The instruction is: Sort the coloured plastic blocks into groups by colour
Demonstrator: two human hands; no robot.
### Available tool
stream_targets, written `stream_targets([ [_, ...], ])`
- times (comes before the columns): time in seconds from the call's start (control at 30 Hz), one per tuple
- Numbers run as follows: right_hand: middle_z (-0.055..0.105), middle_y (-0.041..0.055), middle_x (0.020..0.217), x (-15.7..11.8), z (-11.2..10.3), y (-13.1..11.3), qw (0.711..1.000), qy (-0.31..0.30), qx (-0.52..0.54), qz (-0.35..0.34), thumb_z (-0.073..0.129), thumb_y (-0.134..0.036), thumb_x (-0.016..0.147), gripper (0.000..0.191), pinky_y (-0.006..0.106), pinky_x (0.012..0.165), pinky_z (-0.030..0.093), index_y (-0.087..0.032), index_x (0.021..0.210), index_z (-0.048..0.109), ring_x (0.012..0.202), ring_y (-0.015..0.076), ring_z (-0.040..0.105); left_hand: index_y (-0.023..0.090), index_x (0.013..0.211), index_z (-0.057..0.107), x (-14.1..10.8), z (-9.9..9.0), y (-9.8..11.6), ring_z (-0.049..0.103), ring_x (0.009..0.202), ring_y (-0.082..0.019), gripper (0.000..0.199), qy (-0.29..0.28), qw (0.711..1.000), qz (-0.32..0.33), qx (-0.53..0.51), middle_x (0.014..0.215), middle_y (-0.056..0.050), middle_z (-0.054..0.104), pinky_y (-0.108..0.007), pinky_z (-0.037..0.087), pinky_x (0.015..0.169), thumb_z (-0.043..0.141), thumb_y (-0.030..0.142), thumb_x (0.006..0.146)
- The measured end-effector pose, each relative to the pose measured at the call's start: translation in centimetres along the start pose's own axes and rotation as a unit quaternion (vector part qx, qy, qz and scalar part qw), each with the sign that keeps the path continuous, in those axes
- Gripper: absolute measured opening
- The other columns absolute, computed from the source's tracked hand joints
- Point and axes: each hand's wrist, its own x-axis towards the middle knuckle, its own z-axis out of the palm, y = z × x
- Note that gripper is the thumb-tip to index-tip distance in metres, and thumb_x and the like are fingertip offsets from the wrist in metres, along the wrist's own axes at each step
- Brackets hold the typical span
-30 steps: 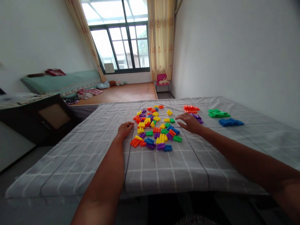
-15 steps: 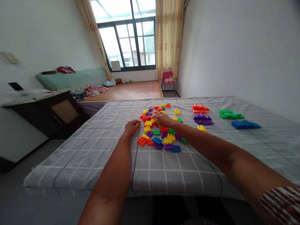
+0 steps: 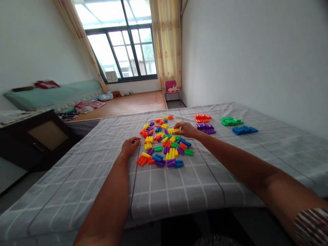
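A loose pile of plastic tube-shaped toy blocks [image 3: 172, 153] in yellow, orange, purple, green and blue lies on the checked cloth. My right hand [image 3: 186, 130] reaches into the far right part of the pile, its fingers closed on a yellow block [image 3: 173, 131]. My left hand [image 3: 130, 145] rests on the cloth just left of the pile, fingers curled together; whether anything is between them is hidden. Sorted groups lie to the right: orange blocks [image 3: 203, 118], purple blocks [image 3: 205, 128], green blocks [image 3: 232, 121] and blue blocks [image 3: 244, 130].
A grey checked cloth [image 3: 102, 184] covers the table. A dark cabinet [image 3: 38, 136] stands to the left. Beyond the table are a bed [image 3: 133, 102], a pink chair [image 3: 170, 85] and a window with curtains [image 3: 167, 44]. A white wall runs along the right.
The view has turned rightward, so everything sits further left in the picture. My right hand has moved right across the pile to the yellow block. The left hand stays beside the pile.
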Motion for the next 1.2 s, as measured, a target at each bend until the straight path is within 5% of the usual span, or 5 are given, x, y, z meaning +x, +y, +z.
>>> stream_targets([
  [0.2, 0.070, 0.0092, 0.095, -5.7, -7.8, 6.7, 0.964, 0.016, 0.195, 0.181, 0.072, -0.053, 0.072, 0.047, 0.026, 0.062, 0.052, -0.015, 0.100, 0.065, 0.074, 0.0165, 0.065, 0.020, 0.106, 0.071, 0.2, -0.1, -0.1, 0.064, 0.078, -0.018, 0.040, -0.004, 1.000, 0.002, -0.005, 0.087, -0.003, 0.073, -0.027, 0.046, 0.071, 0.048, 0.040, 0.080],
  [0.37, 0.070, 0.0088, 0.087, -10.2, -11.3, 10.0, 0.955, -0.057, 0.125, 0.263, 0.069, -0.064, 0.068, 0.053, 0.024, 0.056, 0.049, -0.015, 0.089, 0.067, 0.074, 0.0178, 0.065, 0.020, 0.107, 0.071, 0.5, -0.2, -0.4, 0.064, 0.079, -0.019, 0.042, -0.005, 1.000, 0.005, 0.015, 0.087, -0.003, 0.073, -0.027, 0.046, 0.069, 0.048, 0.042, 0.080],
  [0.67, 0.069, 0.0068, 0.073, -11.3, -9.8, 11.1, 0.951, -0.118, -0.034, 0.284, 0.058, -0.076, 0.067, 0.060, 0.027, 0.057, 0.044, -0.017, 0.078, 0.067, 0.064, 0.0189, 0.063, 0.019, 0.107, 0.071, 0.2, -0.2, -0.3, 0.064, 0.077, -0.020, 0.045, 0.002, 1.000, 0.002, 0.008, 0.089, -0.004, 0.073, -0.027, 0.047, 0.069, 0.048, 0.044, 0.078],
  [0.97, 0.070, 0.0070, 0.105, -10.3, -7.7, 9.1, 0.996, -0.056, -0.074, 0.016, 0.067, -0.057, 0.070, 0.047, 0.035, 0.090, 0.044, -0.022, 0.101, 0.072, 0.100, 0.0248, 0.061, 0.019, 0.105, 0.072, 0.1, -0.3, 0.1, 0.065, 0.081, -0.019, 0.042, 0.002, 1.000, 0.000, 0.000, 0.093, -0.004, 0.074, -0.027, 0.048, 0.073, 0.049, 0.042, 0.079],
  [1.2, 0.070, 0.0060, 0.104, -10.8, -7.6, 9.1, 0.992, -0.116, -0.037, 0.042, 0.070, -0.052, 0.067, 0.044, 0.036, 0.091, 0.044, -0.023, 0.101, 0.072, 0.097, 0.0241, 0.061, 0.020, 0.107, 0.071, -0.1, 0.0, 0.2, 0.064, 0.077, -0.018, 0.041, 0.006, 1.000, -0.003, 0.013, 0.086, -0.003, 0.073, -0.026, 0.046, 0.067, 0.048, 0.039, 0.080],
])
